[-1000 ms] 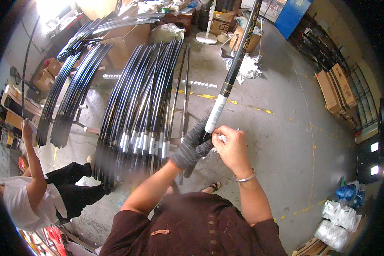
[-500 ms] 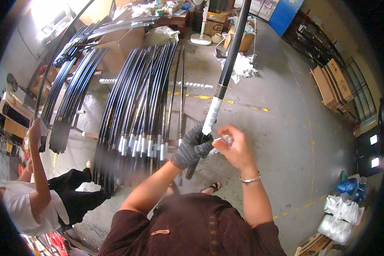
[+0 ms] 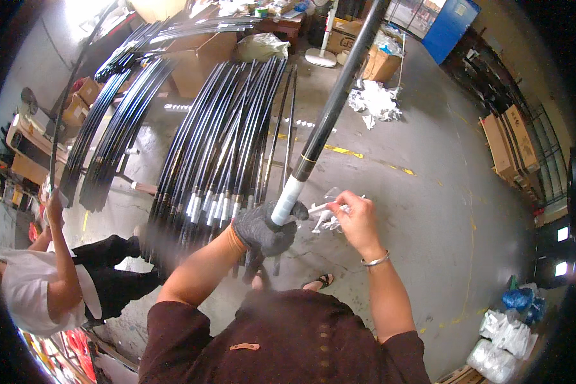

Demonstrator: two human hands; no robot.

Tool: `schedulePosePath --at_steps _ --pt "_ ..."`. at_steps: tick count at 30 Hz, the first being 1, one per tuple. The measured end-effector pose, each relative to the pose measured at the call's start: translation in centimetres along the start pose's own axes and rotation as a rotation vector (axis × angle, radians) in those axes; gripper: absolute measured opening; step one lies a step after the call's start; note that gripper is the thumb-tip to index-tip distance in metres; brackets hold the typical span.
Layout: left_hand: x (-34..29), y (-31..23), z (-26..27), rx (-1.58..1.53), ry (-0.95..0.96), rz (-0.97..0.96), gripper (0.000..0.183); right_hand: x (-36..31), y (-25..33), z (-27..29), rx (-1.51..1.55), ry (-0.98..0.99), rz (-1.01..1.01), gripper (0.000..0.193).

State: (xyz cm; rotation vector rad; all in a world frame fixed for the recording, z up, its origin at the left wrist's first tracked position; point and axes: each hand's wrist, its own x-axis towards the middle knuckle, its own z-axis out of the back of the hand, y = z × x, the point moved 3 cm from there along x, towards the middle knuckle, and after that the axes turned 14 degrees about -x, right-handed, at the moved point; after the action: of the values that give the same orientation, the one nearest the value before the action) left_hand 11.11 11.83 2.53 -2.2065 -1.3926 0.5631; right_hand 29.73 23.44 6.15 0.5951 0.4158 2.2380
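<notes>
Black pole (image 3: 328, 115) in the gloved left hand (image 3: 262, 232)
Left fingers curl clamped round its white wrap (image 3: 288, 200); the long axis slants up and rightward beyond them; the right hand (image 3: 357, 224), farther from the pole, sits right of the wrap, thumb and finger pinched on a white strip (image 3: 320, 208); grouped poles (image 3: 221, 134) lie beyond the left fingers, leftward.

Black pole (image 3: 328, 115): upper end cut off by top edge. Rod bundle (image 3: 216, 147): near ends blurred.
</notes>
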Motion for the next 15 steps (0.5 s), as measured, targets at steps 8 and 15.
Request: schedulePosePath --at_steps 8,15 --pt "-1.5 1.1 0.2 -0.018 0.109 0.022 0.062 -2.2 -9.4 -3.9 -0.399 0.111 -0.098 0.02" --pt "-3.6 2.0 1.4 -0.115 0.064 0.053 0.068 -5.8 -16.4 -4.6 -0.686 0.275 -0.263 0.022"
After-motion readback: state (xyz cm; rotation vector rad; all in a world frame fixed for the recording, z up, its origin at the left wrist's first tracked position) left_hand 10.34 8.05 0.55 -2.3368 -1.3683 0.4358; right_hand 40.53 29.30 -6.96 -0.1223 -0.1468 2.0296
